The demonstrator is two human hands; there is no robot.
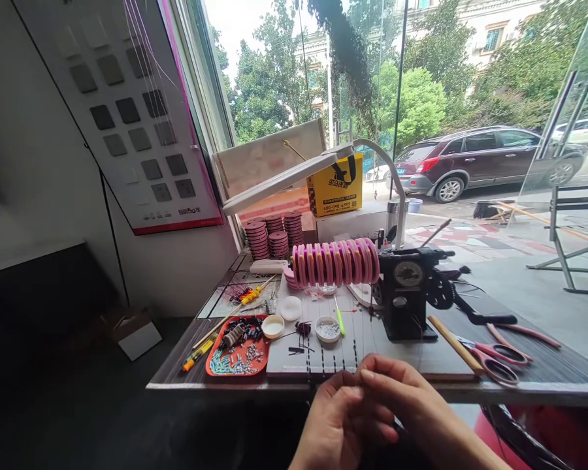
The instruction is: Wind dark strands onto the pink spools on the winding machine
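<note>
My left hand and my right hand meet at the table's front edge. The thumb and fingers of each are pinched together, the fingertips touching. A thin fishing line strung with black sleeves runs down to the fingertips; its end is hidden between them. More such lines with black sleeves hang over the board's edge to the left. Behind is a row of pink spools mounted on a black winding machine. A white dish of small metal pieces sits just beyond the hands.
An orange tray of small fittings stands at left, beside yellow-tipped rods. Red-handled scissors and a wooden stick lie at right. A white lamp arches above stacked pink spools. A green-handled tool lies mid-board.
</note>
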